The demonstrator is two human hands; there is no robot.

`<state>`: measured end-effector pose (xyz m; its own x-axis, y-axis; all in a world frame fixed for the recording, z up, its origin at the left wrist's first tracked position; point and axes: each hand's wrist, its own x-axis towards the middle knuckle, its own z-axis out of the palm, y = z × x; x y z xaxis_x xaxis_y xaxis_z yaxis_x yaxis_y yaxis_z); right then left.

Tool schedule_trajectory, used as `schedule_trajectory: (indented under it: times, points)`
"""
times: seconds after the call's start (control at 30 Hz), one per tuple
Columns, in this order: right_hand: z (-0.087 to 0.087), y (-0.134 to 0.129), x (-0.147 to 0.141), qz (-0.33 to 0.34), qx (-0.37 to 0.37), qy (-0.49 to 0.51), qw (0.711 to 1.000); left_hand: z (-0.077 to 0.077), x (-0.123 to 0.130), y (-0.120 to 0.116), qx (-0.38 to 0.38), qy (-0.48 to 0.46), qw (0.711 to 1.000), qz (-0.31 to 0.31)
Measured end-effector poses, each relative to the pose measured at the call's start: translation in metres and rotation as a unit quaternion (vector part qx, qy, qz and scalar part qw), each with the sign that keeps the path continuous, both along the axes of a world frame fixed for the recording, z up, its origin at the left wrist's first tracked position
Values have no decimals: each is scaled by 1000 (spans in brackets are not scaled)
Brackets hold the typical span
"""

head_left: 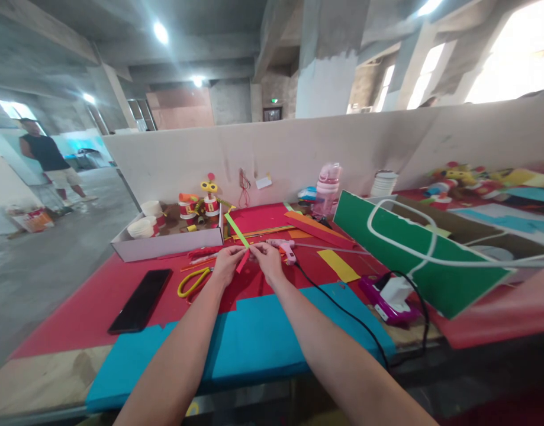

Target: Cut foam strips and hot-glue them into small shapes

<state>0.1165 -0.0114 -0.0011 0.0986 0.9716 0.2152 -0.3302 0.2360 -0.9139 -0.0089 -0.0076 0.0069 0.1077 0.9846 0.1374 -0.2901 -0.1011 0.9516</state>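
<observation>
Over the middle of the red-covered table, both my hands pinch paper strips where they meet. A lime-green strip (236,229) slants up and away to the left from my fingertips, and a red strip (243,261) angles down toward me. My left hand (227,263) grips the red strip's side of the join. My right hand (266,258) closes on the green strip's lower end; the exact overlap is hidden by the fingers. A pink glue gun (288,251) lies just right of my right hand. Yellow-handled scissors (194,283) rest left of my left hand.
A black phone (141,300) lies at left, blue sheets (254,343) along the front edge. A white box (167,248) holds paper cups and figures. At right stand a purple power strip (389,305), a green panel (414,260) and a pink bottle (327,192). A person stands far left.
</observation>
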Motion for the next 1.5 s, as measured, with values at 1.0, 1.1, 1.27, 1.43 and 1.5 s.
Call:
schedule_trajectory:
  times: [1.0, 1.1, 1.27, 1.43, 1.5]
  points:
    - [2, 0, -1, -15, 4, -33, 999, 1, 2, -1, 51, 7, 996, 67]
    - [1, 1, -1, 1, 4, -22, 1000, 0, 1, 1, 57, 6, 995, 82]
    - [0, 2, -1, 40, -25, 20, 999, 0, 0, 1, 64, 27, 994, 81]
    - [2, -1, 0, 23, -15, -20, 999, -2, -1, 2, 51, 38, 994, 89]
    - [3, -2, -1, 26, -15, -10, 999, -3, -1, 4, 29, 38, 996, 77]
